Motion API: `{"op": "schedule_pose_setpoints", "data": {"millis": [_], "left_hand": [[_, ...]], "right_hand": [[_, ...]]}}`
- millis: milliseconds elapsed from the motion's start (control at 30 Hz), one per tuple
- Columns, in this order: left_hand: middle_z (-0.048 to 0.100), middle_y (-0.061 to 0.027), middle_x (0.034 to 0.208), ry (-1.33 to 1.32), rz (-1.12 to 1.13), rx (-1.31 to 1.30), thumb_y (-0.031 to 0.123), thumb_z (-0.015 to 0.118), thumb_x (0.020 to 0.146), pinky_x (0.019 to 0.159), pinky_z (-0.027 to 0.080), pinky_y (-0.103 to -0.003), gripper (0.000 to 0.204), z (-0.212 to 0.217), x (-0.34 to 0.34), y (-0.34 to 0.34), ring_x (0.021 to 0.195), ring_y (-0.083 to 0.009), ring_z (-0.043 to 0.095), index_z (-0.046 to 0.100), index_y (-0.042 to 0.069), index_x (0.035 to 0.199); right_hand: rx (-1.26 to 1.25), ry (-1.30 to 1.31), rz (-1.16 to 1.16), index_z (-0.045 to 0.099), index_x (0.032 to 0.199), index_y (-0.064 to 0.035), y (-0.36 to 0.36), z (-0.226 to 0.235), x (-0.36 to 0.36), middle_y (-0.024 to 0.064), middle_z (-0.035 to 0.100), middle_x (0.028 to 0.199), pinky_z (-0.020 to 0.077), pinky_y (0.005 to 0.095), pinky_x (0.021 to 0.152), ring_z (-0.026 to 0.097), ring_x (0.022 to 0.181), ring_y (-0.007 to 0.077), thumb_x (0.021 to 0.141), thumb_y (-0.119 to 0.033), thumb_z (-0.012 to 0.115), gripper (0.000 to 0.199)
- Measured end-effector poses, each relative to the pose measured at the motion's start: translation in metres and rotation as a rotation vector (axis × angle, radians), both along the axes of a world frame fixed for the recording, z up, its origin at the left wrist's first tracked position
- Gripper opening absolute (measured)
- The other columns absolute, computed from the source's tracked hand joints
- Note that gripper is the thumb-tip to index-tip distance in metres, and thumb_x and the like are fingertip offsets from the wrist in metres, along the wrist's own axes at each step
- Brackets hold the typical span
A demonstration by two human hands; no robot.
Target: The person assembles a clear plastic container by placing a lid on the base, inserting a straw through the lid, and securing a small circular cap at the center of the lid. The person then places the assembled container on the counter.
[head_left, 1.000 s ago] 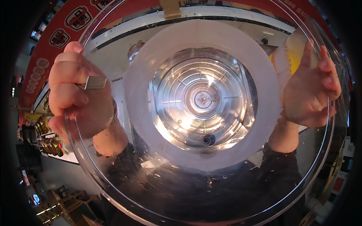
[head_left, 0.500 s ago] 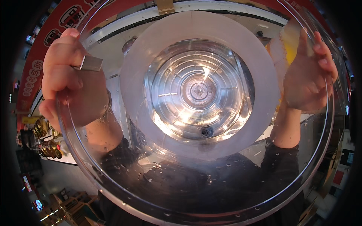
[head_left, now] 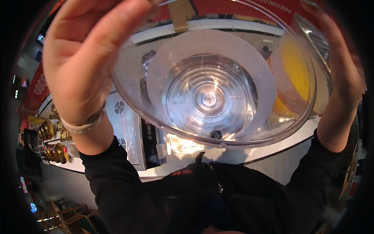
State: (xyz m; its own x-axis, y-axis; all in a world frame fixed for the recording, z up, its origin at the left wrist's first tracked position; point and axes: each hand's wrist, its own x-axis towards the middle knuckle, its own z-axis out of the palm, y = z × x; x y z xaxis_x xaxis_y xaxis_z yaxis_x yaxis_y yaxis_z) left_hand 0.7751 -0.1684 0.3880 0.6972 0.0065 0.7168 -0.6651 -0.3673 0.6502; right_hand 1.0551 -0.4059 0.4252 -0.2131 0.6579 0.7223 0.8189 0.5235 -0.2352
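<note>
A large clear round plastic tank is tilted above the counter, its near rim arching across the middle. Its far part runs up out of view. My left hand, with a band on its wrist, is at the tank's upper left side, thumb stretched along the rim. On the upper right, my right hand grips the other side, its fingertips partly cut off by the upper edge. Through the clear wall show a frosted ring, a shiny ridged disc inside it, and a small black fitting.
Right of the tank stands a container with yellow contents. A metal panel with round vents lies at left on the white counter. Gold-coloured pieces stand further left. Wooden chairs are at lower left.
The tank has moved up and away, its near rim now much higher in view. Both hands have risen with it, and my left hand has turned, its thumb now pointing along the rim.
</note>
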Motion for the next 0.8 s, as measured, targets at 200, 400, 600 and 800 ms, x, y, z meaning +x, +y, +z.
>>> {"op": "schedule_pose_setpoints", "data": {"millis": [200,400,600,800], "left_hand": [[0.063,-0.0106,0.104,0.1,-0.06,-0.348,-0.001,0.068,0.086,0.076,0.05,-0.021,0.036,0.025,0.015,-0.022,0.092,-0.0112,0.062,0.042,0.007,0.109],[0.062,-0.0112,0.108,0.06,-0.132,-0.417,0.004,0.065,0.09,0.084,0.051,-0.028,0.037,0.023,0.002,-0.024,0.091,-0.0149,0.063,0.04,0.005,0.117],[0.064,-0.0185,0.104,-0.321,0.609,0.436,0.04,0.035,0.103,0.099,0.042,-0.045,0.044,-0.002,-0.018,-0.019,0.105,-0.03,0.06,0.051,0.0,0.111],[0.049,-0.0041,0.068,-0.391,0.597,0.737,0.059,0.033,0.097,0.069,0.035,-0.042,0.059,-0.055,-0.002,-0.026,0.066,-0.0231,0.047,0.044,0.009,0.069]], "right_hand": [[0.184,-0.48,0.179,0.06,0.121,-0.0033,0.08,0.04,-0.071,0.0135,0.058,0.119,0.0532,0.0324,0.087,0.06,0.108,0.0263,0.078,0.003,0.068,0.045],[0.258,-0.559,0.463,0.065,0.107,0.0006,0.107,0.052,-0.081,0.0139,0.065,0.103,0.0559,0.0317,0.074,0.066,0.088,0.0259,0.078,0.001,0.071,0.03],[-0.254,-0.212,0.255,0.067,0.106,0.0005,0.123,0.064,-0.084,0.0115,0.068,0.097,0.0536,0.0304,0.075,0.066,0.084,0.0207,0.092,-0.012,0.06,0.02],[-1.058,-0.69,-0.361,0.07,0.102,-0.0022,0.191,0.0,-0.08,0.012,0.068,0.089,0.0526,0.0332,0.07,0.067,0.081,0.0193,0.092,-0.012,0.061,0.017]]}}
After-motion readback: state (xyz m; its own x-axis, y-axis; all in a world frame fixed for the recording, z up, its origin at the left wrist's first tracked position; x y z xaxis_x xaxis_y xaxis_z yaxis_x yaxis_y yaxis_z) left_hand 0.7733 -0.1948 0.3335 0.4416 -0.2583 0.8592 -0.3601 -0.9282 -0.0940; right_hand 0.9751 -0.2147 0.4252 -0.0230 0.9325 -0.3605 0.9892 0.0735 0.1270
